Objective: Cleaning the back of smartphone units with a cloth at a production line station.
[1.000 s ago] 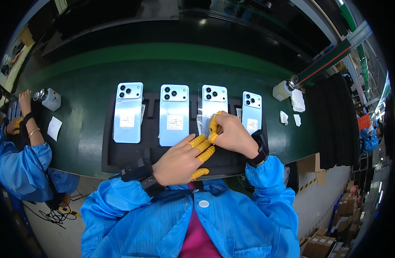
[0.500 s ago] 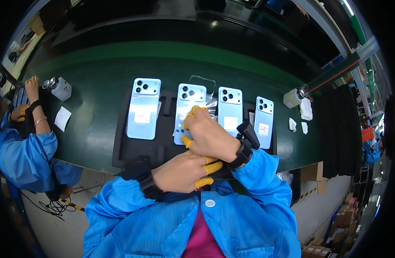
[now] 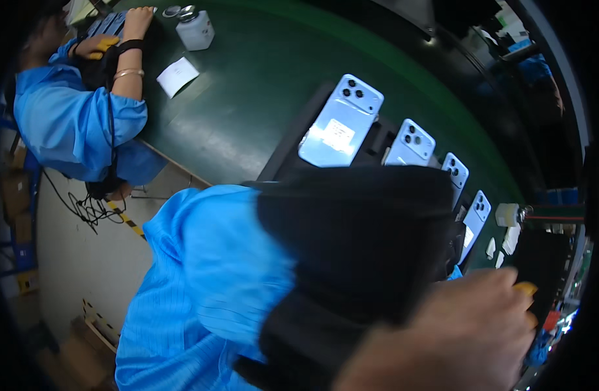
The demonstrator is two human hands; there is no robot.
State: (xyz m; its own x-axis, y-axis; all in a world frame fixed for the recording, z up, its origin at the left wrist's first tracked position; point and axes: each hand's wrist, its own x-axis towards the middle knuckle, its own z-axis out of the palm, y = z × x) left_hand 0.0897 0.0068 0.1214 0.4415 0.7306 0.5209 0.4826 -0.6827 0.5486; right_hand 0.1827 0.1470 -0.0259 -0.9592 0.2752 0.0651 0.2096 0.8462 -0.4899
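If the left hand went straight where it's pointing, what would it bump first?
Maybe the black material at the picture's right, since the left hand seems to point that way. The hand is blurred and looks close to the camera, so the depth is unclear.

Green table (image 3: 234,117): bottles (image 3: 195,32), white paper (image 3: 177,77), black tray (image 3: 288,155) with phones (image 3: 332,146).

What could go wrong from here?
1. The black wrist gear fills the middle of the head view and hides the lower part of the second phone from the left, so a slip or smudge there could go unseen.
2. The left hand is blurred, so its grip is hard to judge and a fumble might be missed.
3. The white bottle stands near a co-worker's hand and might get knocked.
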